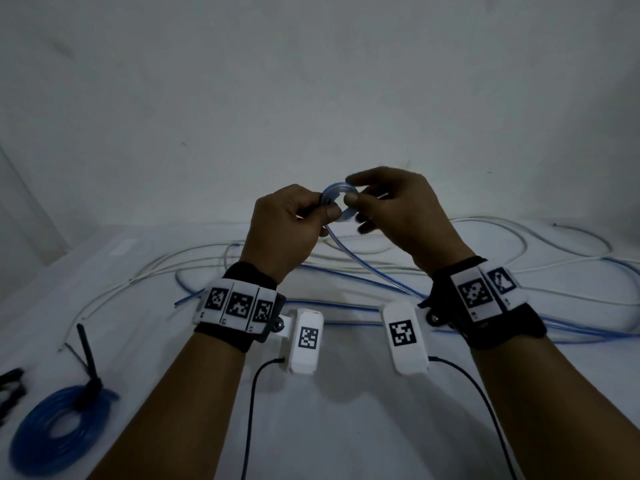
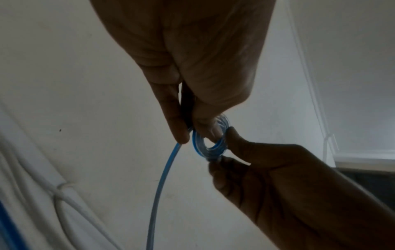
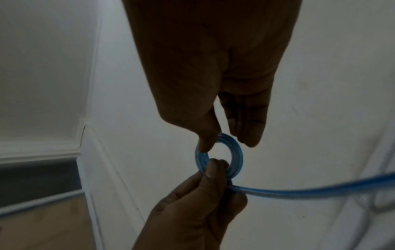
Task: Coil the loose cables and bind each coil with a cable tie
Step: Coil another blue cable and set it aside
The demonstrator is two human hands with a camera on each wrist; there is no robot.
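Observation:
Both hands are raised above the white table and hold a small coil of blue cable [image 1: 335, 196] between them. My left hand [image 1: 323, 211] pinches the coil's near side between thumb and fingers. The thumb and forefinger of my right hand [image 1: 353, 195] pinch its far side. In the right wrist view the coil [image 3: 235, 152] is a small ring of a few turns. The blue cable's loose length [image 1: 377, 271] trails down from the coil to the table. The left wrist view shows the coil [image 2: 200, 147] and the hanging length [image 2: 162, 186].
A finished blue coil [image 1: 64, 434] bound with a black tie [image 1: 88, 362] lies at the near left. Loose white cables [image 1: 194, 265] and more blue cable [image 1: 571, 327] sprawl across the back of the table. Black items [image 1: 10, 386] sit at the left edge.

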